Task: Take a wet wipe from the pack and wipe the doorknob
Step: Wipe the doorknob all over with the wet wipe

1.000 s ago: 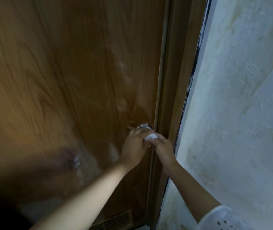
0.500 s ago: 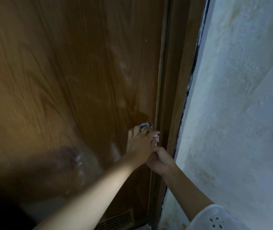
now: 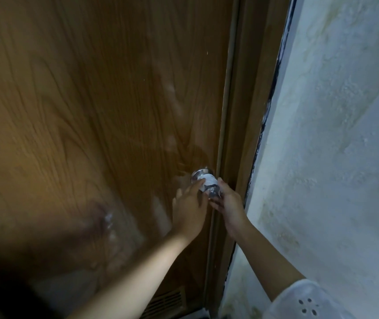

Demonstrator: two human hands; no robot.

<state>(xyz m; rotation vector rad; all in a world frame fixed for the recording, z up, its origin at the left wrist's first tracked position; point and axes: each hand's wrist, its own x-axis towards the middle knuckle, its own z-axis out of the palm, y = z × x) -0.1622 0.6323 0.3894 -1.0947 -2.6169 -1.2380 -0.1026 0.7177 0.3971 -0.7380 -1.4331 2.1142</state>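
Hands, left (image 3: 189, 204) and right (image 3: 228, 201), cup wipe (image 3: 210, 186) around doorknob (image 3: 199, 176).

wood-grain door (image 3: 91, 111), frame (image 3: 243, 111), white wall (image 3: 333, 157), vent (image 3: 167, 301)

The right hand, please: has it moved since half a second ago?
Yes. The right hand has risen from below the left hand to the wipe-covered silver doorknob, beside the brown wooden door frame.
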